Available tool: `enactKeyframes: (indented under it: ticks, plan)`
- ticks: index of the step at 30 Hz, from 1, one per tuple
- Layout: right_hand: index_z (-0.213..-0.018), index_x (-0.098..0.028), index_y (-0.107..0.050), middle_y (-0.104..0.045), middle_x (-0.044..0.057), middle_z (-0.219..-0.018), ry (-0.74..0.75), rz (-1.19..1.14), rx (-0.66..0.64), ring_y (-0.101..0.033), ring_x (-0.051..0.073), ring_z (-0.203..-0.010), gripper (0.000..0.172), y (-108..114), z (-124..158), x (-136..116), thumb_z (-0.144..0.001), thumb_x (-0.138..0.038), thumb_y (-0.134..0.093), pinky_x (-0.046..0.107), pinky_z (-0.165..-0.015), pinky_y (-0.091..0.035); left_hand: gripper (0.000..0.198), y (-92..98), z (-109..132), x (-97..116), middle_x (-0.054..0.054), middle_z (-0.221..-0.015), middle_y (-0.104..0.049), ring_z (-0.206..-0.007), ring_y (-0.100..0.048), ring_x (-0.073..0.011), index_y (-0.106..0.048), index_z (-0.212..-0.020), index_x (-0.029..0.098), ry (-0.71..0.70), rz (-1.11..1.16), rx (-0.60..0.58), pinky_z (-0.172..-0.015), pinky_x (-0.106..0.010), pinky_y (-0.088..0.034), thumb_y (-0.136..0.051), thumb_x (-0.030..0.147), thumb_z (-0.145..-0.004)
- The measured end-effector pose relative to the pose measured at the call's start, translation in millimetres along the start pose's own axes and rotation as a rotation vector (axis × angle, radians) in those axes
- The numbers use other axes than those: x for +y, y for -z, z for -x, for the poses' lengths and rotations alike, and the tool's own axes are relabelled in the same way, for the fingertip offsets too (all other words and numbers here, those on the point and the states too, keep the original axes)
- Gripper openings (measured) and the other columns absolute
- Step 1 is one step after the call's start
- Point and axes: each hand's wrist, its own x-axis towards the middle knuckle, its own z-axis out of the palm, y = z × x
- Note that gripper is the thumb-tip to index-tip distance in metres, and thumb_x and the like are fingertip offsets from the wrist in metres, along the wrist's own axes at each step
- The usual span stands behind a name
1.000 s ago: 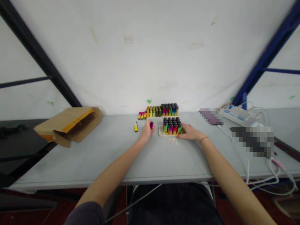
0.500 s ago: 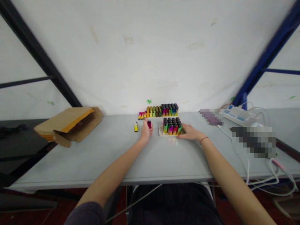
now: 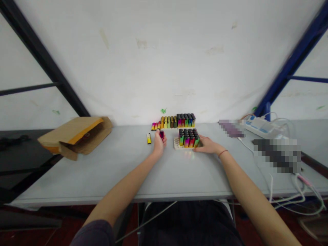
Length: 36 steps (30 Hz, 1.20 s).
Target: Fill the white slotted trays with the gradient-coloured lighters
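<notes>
My left hand (image 3: 159, 145) is closed around a dark magenta lighter (image 3: 161, 134) with a black top, held just above the table. My right hand (image 3: 207, 145) grips the right end of a white tray (image 3: 176, 145), its thumb along the front and its fingers behind. Several bright lighters (image 3: 188, 139) with black tops stand upright in the tray's holes, and holes show at its left end. A yellow lighter (image 3: 149, 138) lies alone to the left of my left hand.
Against the wall stand lighters with black tops (image 3: 186, 120) and yellow-to-olive ones (image 3: 168, 122); pink-and-yellow lighters (image 3: 155, 126) lie beside them. An opened cardboard box (image 3: 74, 131) is at left. Rightward are a power strip (image 3: 266, 128), blurred-out items and white cables (image 3: 289, 198).
My left hand has shifted slightly left with the magenta lighter, which has tilted a little. My right hand stays at the tray.
</notes>
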Motion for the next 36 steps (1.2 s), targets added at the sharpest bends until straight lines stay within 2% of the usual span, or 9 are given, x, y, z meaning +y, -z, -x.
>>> enactKeyframes:
  ticks: [3, 6, 9, 14, 20, 29, 31, 32, 36]
  plan:
    - [-0.135, -0.020, -0.056, -0.058, 0.014, -0.141, 0.002, -0.011, 0.018, -0.053, 0.037, -0.129, 0.072, -1, 0, 1, -0.072, -0.051, -0.073, 0.056, -0.113, -0.035, 0.026, 0.1, 3, -3, 0.008, -0.053, -0.040, -0.040, -0.033, -0.0096, -0.041, -0.082, 0.023, -0.195, -0.128, -0.058, -0.043, -0.022, -0.028, -0.034, 0.045, -0.093]
    - [-0.136, -0.023, -0.055, -0.059, 0.011, -0.141, 0.010, -0.028, 0.021, -0.054, 0.036, -0.129, 0.071, -1, 0, 2, -0.072, -0.050, -0.074, 0.054, -0.112, -0.036, 0.021, 0.2, 8, -4, 0.001, -0.074, -0.058, -0.067, -0.056, -0.0129, -0.050, -0.091, 0.022, -0.505, -0.334, -0.148, -0.067, -0.025, -0.047, -0.045, 0.043, -0.092]
    - [-0.137, -0.023, -0.054, -0.058, 0.011, -0.142, 0.002, -0.021, 0.011, -0.054, 0.036, -0.129, 0.073, -1, 0, 2, -0.073, -0.051, -0.074, 0.054, -0.112, -0.037, 0.025, -0.9, 13, -3, -0.008, -0.097, -0.064, -0.097, -0.058, -0.0196, -0.059, -0.091, 0.020, -0.699, -0.530, -0.202, -0.089, -0.032, -0.046, -0.053, 0.044, -0.089]
    - [-0.135, -0.024, -0.056, -0.061, 0.011, -0.139, 0.008, -0.034, 0.032, -0.055, 0.036, -0.127, 0.071, -1, 0, 2, -0.072, -0.049, -0.075, 0.053, -0.110, -0.040, 0.027, -3.3, 16, -7, -0.008, -0.096, -0.068, -0.094, -0.060, -0.0223, -0.067, -0.099, 0.020, -0.683, -0.597, -0.337, -0.093, -0.035, -0.046, -0.060, 0.043, -0.087]
    - [-0.134, -0.023, -0.056, -0.059, 0.011, -0.141, 0.006, -0.022, 0.024, -0.055, 0.036, -0.128, 0.068, -1, 0, 2, -0.073, -0.048, -0.073, 0.054, -0.111, -0.038, 0.019, -3.7, 17, -8, -0.006, -0.091, -0.071, -0.092, -0.065, -0.0225, -0.071, -0.098, 0.021, -0.655, -0.726, -0.375, -0.094, -0.036, -0.044, -0.066, 0.033, -0.084]
    - [-0.134, -0.023, -0.056, -0.060, 0.011, -0.139, 0.010, -0.030, 0.031, -0.056, 0.036, -0.127, 0.069, -1, 0, 1, -0.072, -0.047, -0.074, 0.054, -0.110, -0.040, 0.029, 4.2, 9, -1, -0.011, -0.115, -0.068, -0.109, -0.061, -0.0242, -0.064, -0.114, 0.022, -0.886, -0.980, -0.407, -0.100, -0.038, -0.042, -0.057, 0.038, -0.091]
    - [-0.134, -0.023, -0.057, -0.061, 0.011, -0.139, 0.009, -0.028, 0.034, -0.057, 0.036, -0.125, 0.069, -2, 0, 1, -0.072, -0.048, -0.074, 0.054, -0.109, -0.040, 0.031, 12.4, 2, 9, -0.012, -0.119, -0.066, -0.115, -0.058, -0.0255, -0.063, -0.117, 0.021, -0.916, -1.111, -0.339, -0.104, -0.038, -0.040, -0.053, 0.037, -0.093]
    - [-0.133, -0.023, -0.057, -0.061, 0.011, -0.138, 0.010, -0.023, 0.035, -0.057, 0.035, -0.125, 0.068, -2, 0, 2, -0.072, -0.048, -0.074, 0.054, -0.110, -0.040, 0.031, 18.2, -2, 14, -0.013, -0.119, -0.066, -0.117, -0.057, -0.0263, -0.063, -0.117, 0.020, -0.894, -1.190, -0.249, -0.104, -0.038, -0.040, -0.050, 0.036, -0.094]
    - [-0.131, -0.023, -0.058, -0.061, 0.011, -0.138, 0.012, 0.000, 0.028, -0.056, 0.035, -0.127, 0.066, -3, -1, 3, -0.073, -0.050, -0.072, 0.055, -0.111, -0.038, 0.043, 48.4, -16, 33, -0.021, -0.122, -0.063, -0.117, -0.058, -0.0338, -0.059, -0.124, 0.013, -0.541, -1.476, 0.227, -0.099, -0.043, -0.043, -0.044, 0.041, -0.095]
